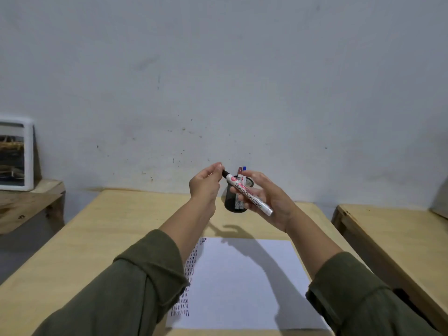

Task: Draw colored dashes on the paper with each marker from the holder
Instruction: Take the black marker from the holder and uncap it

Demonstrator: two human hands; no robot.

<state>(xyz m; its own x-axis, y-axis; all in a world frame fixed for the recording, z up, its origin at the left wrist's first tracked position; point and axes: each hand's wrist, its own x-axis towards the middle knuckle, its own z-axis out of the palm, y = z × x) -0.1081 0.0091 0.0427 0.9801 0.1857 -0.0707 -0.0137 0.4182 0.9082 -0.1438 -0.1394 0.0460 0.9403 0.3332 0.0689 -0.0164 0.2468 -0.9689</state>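
Above wooden table point(121, 238), marker point(249, 194) between left hand point(204, 185) and right hand point(271, 202).

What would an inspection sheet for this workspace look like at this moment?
Surface: wooden table, bare apart from the job's things.
Job's things: paper with dashes along its left edge; mesh holder with two markers; a black-capped marker held above.
Clutter: nothing seen.
Grippers: right hand grips the marker barrel; left hand pinches its cap.
Cables: nothing seen.
Surroundings: framed picture at left, second table at right.
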